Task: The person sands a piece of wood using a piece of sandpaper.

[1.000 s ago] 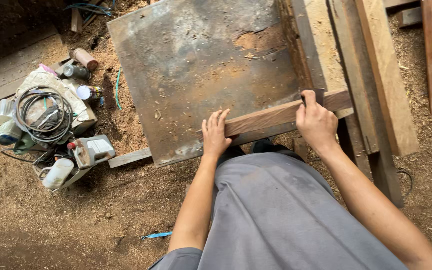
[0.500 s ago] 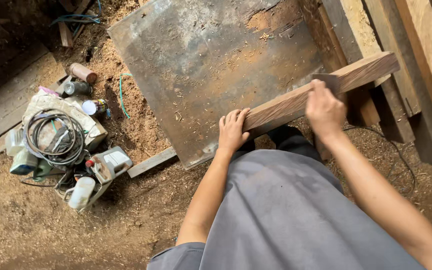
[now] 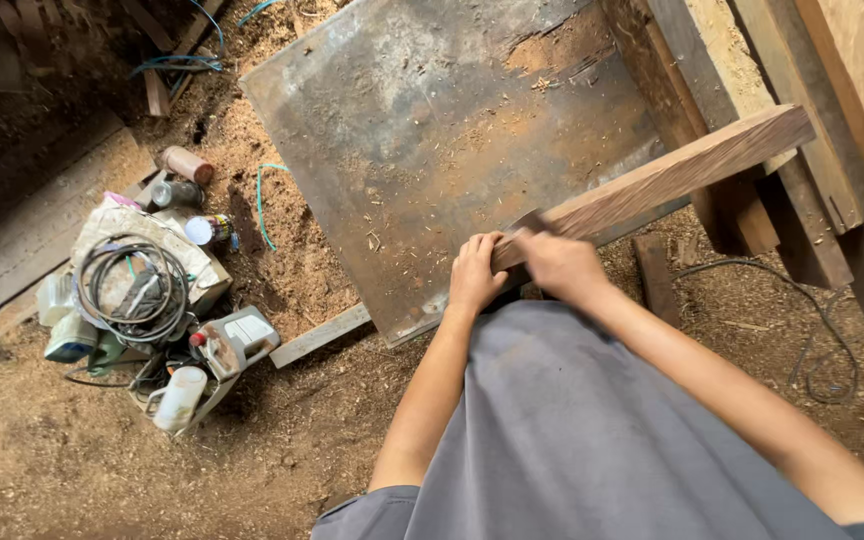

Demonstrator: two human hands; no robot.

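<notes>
wooden beam: one long, squared, reddish-brown piece with rough-sawn grain, laid slanting across the plate's near edge, its near end gripped by both hands.
clutter, far left: one coil of grey cable is seen on a cardboard box, with about three small cans beside it, all sat in sawdust.
metal plate: one big flat sheet, rusty and scuffed, dusted with shavings.
left hand: fingers are curled shut over the beam's end.
right hand: closed tight on the beam just beside the left.
planks: several pale boards are stacked at the right.
</notes>
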